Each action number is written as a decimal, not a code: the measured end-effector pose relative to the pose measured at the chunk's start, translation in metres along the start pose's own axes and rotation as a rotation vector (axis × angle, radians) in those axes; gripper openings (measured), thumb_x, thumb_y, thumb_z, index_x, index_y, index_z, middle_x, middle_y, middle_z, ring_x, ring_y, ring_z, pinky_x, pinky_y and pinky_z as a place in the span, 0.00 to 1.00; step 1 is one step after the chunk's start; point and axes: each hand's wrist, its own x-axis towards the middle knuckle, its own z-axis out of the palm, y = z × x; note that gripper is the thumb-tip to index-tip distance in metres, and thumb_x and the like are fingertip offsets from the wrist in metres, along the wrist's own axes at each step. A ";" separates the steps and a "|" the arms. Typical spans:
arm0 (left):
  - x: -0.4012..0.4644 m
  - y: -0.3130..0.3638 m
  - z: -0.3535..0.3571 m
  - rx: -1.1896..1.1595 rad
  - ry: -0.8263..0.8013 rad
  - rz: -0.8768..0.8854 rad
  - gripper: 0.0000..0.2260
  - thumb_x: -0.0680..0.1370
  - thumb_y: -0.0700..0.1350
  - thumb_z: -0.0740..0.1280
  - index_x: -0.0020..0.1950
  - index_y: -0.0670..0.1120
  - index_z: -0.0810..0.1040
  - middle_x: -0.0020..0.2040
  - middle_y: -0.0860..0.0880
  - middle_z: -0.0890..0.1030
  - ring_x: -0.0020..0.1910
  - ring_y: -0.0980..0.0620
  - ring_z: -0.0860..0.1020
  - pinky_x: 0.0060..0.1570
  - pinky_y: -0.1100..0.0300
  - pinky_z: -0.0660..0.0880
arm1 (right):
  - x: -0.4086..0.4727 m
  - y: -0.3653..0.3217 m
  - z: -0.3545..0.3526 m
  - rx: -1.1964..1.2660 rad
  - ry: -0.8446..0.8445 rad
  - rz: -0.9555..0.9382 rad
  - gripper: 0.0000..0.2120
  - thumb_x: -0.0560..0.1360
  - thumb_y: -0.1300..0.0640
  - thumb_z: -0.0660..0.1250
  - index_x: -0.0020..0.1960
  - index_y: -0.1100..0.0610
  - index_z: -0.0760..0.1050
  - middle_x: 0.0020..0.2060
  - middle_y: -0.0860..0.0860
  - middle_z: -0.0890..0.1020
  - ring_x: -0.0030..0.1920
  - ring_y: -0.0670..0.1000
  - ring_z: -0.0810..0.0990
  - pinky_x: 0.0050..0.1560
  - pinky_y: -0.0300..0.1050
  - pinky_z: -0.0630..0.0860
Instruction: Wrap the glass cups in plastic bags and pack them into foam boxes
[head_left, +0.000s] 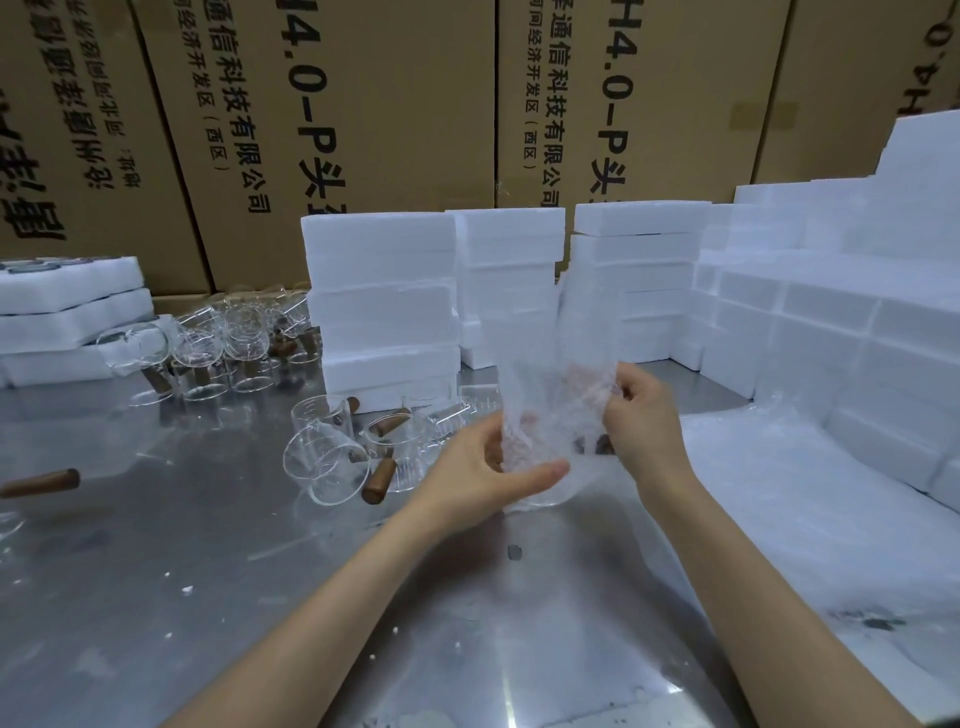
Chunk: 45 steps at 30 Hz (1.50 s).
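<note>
A clear bubble-wrap plastic bag (540, 364) stands upright between my hands, over a glass cup (543, 483) whose base shows through its lower end. My left hand (488, 462) cups the bagged cup from the left, thumb across its front. My right hand (641, 415) pinches the bag's right edge higher up. A brown wooden handle shows dimly through the plastic near my right hand. Loose glass cups with wooden handles (332, 452) lie on the metal table just left of my hands. White foam boxes (384, 306) are stacked behind.
More glass cups (218, 343) crowd the back left beside foam trays (67, 312). Foam boxes (857, 322) pile up along the right side, with a sheet of bubble bags (779, 499) in front. A loose wooden handle (47, 482) lies at far left. Cardboard cartons (363, 104) form the back wall.
</note>
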 end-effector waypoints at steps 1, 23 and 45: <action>0.000 -0.001 0.000 0.007 -0.004 -0.004 0.16 0.67 0.49 0.76 0.53 0.53 0.79 0.47 0.58 0.85 0.46 0.59 0.83 0.46 0.67 0.76 | -0.001 0.000 0.001 0.027 -0.027 -0.001 0.15 0.73 0.67 0.62 0.34 0.51 0.79 0.35 0.52 0.81 0.33 0.51 0.79 0.28 0.41 0.76; -0.002 0.000 0.014 -0.236 0.013 -0.092 0.09 0.78 0.39 0.67 0.57 0.47 0.80 0.52 0.54 0.84 0.53 0.61 0.80 0.52 0.70 0.74 | -0.010 0.003 0.011 -0.301 -0.328 0.004 0.19 0.78 0.55 0.56 0.29 0.57 0.63 0.28 0.52 0.68 0.32 0.51 0.65 0.40 0.46 0.67; 0.001 0.006 0.014 -0.011 0.061 -0.023 0.23 0.63 0.47 0.67 0.56 0.44 0.80 0.55 0.40 0.82 0.56 0.45 0.79 0.56 0.49 0.74 | -0.006 0.006 0.000 -0.295 -0.477 0.002 0.10 0.59 0.54 0.65 0.37 0.43 0.81 0.31 0.38 0.80 0.32 0.36 0.73 0.37 0.29 0.68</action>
